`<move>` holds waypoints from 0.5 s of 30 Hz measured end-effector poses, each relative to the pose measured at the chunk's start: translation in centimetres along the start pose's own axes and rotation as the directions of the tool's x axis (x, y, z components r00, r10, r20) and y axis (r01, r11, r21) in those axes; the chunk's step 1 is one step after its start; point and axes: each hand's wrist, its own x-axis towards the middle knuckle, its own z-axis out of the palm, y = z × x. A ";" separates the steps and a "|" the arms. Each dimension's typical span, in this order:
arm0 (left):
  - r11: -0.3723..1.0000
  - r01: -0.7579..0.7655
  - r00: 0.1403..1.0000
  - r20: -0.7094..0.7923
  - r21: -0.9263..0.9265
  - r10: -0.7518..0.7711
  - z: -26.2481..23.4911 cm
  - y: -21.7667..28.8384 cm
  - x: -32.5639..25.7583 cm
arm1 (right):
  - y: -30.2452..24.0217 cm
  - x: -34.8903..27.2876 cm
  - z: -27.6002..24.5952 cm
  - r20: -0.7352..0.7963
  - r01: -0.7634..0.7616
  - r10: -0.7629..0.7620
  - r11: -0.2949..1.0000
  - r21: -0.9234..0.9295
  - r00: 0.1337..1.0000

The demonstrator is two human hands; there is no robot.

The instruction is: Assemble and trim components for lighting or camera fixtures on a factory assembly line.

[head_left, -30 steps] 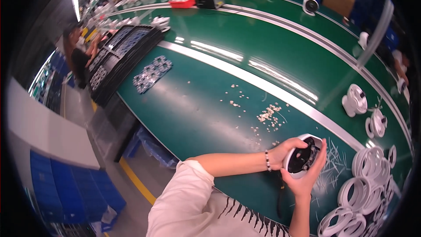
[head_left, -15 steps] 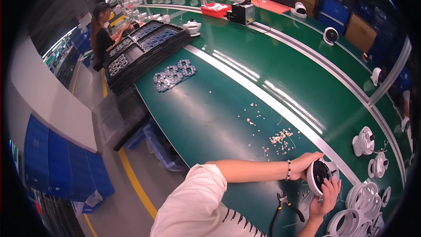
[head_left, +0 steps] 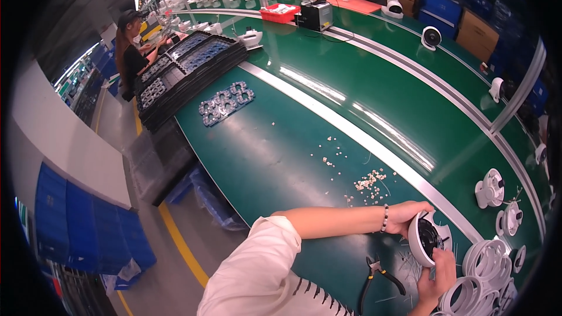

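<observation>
Near the table's right front, my left hand (head_left: 404,217) is closed on the rim of a white round device housing (head_left: 413,241) with a black inner part (head_left: 428,237). The housing is tilted, its open side facing right. My right hand (head_left: 440,276) is at the lower edge of that opening, with fingers curled together and tips against the inner part. Whatever those fingertips pinch is hidden. Diagonal cutters (head_left: 374,269) with black and yellow handles lie open beside the housing. Thin clear strips (head_left: 404,266) are scattered between the cutters and my right hand.
Small pale pieces (head_left: 370,180) lie beyond my left forearm. White rings (head_left: 486,260) crowd the right edge, near white device parts (head_left: 490,188). Bluish circuit boards (head_left: 227,103) and stacked black trays (head_left: 193,73) stand farther left. A co-worker (head_left: 130,52) is beside the trays.
My right hand's fingers have gone from spread over the housing's front to curled at its lower opening. My left hand keeps its hold. The whole view has shifted slightly.
</observation>
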 end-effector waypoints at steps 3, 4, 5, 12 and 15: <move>0.999 -0.007 1.000 0.007 -0.031 0.007 0.0 -0.4 1.1 | 0.4 -0.4 0.3 -0.043 -0.017 0.017 1.000 -0.012 0.999; 0.998 -0.011 1.000 0.008 -0.058 0.012 0.1 -0.3 1.5 | 0.7 -0.3 0.3 -0.039 -0.039 0.036 0.996 -0.085 0.999; 0.998 -0.030 1.000 0.008 -0.048 0.030 -0.5 -0.3 2.7 | 0.8 0.0 0.4 -0.037 -0.065 0.059 0.985 -0.162 0.998; 0.893 -0.410 0.821 -0.351 0.187 0.451 -9.5 8.2 17.4 | -0.3 -0.8 1.8 -0.171 -0.228 0.198 0.958 -0.175 0.965; 0.852 -0.499 0.662 -0.566 0.156 0.492 -13.3 11.1 21.1 | -2.9 -1.0 3.1 -0.036 -0.259 0.257 0.946 -0.194 0.966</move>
